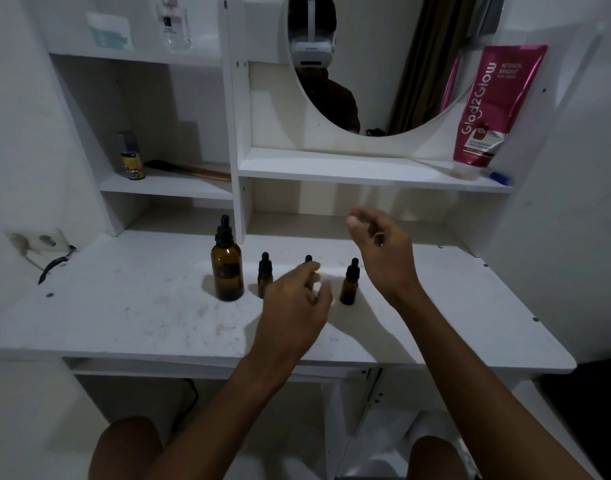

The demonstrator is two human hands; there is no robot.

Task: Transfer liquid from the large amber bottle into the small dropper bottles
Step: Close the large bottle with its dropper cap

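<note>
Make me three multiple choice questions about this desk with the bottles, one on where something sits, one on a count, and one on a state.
1. Where does the large amber bottle stand relative to the small dropper bottles?
A. left end of the row
B. right end
C. on the shelf

2. How many small dropper bottles are on the desk?
A. one
B. three
C. five

3. What state is the large amber bottle's dropper cap in?
A. lying on the desk
B. held in the right hand
C. still on

Answers: 1 A, every small bottle stands to its right. 2 B, three black droppers show. 3 C, cap sits on its neck.
</note>
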